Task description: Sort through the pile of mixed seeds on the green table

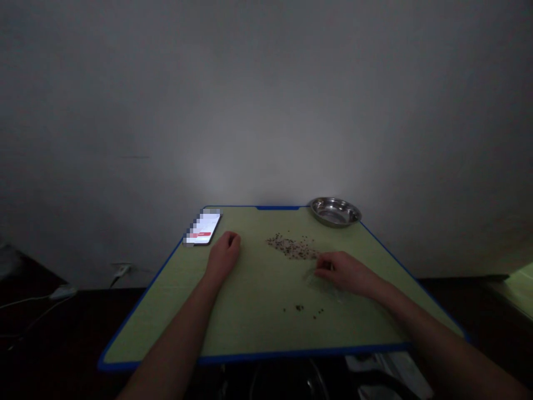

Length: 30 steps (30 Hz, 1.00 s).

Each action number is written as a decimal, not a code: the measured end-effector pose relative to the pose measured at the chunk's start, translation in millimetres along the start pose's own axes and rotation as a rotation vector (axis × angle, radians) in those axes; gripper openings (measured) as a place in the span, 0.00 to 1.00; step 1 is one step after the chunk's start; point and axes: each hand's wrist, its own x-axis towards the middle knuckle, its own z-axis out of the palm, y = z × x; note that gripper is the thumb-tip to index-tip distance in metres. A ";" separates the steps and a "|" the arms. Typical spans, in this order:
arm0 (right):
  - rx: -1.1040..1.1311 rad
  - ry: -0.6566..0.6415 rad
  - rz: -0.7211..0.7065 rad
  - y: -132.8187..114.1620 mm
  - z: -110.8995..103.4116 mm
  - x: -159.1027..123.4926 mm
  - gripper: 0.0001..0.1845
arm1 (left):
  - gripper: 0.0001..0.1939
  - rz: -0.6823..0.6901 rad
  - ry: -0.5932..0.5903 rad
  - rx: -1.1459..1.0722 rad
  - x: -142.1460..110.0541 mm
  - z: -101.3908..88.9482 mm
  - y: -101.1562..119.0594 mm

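A loose scatter of small dark and reddish bean-like grains lies in the middle of the table. My right hand is at its right end, fingers curled into a pinch; what they hold, if anything, is too small or hidden to tell. Under and beside that hand lies a faint clear piece, like thin plastic film. Nearer to me is a small sparse group of dark grains. My left hand rests on the table left of the scatter, closed in a loose fist with nothing visible in it.
The pale green table has a blue rim. A shiny metal bowl stands at its far right corner, a lit phone at the far left. Behind is a grey wall; a power strip with cables lies on the floor at left.
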 end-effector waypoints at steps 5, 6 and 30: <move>0.056 0.001 0.003 -15.3 15.6 -16.2 0.08 | 0.14 0.001 0.001 0.012 0.1 0.2 -0.7; 0.058 0.001 -0.005 -21.3 18.2 -16.1 0.07 | 0.14 0.000 0.000 0.009 0.1 0.2 -0.9; 0.110 -0.248 -0.266 -61.7 33.5 -21.1 0.08 | 0.14 -0.011 0.000 0.006 0.9 1.2 -1.8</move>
